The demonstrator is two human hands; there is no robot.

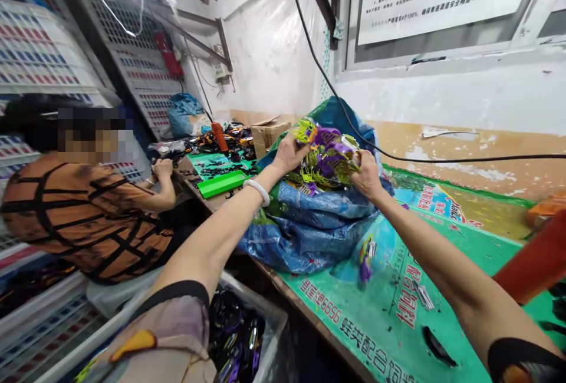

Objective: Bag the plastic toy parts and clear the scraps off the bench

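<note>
Arms [221,235] outstretched, hands [287,154] [368,178] gripping parts [328,153].

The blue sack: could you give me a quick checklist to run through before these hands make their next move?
1. Left hand on the purple-and-green pieces: ok.
2. Right hand on them too: ok.
3. Blue sack open at the top: ok, pieces show there.
4. All pieces together: not ok; a blurred purple piece is outside the sack.
5. Black cable free of the sack: cannot tell; it passes across it in this view.
6. Co-worker's hand well apart: ok.
</note>
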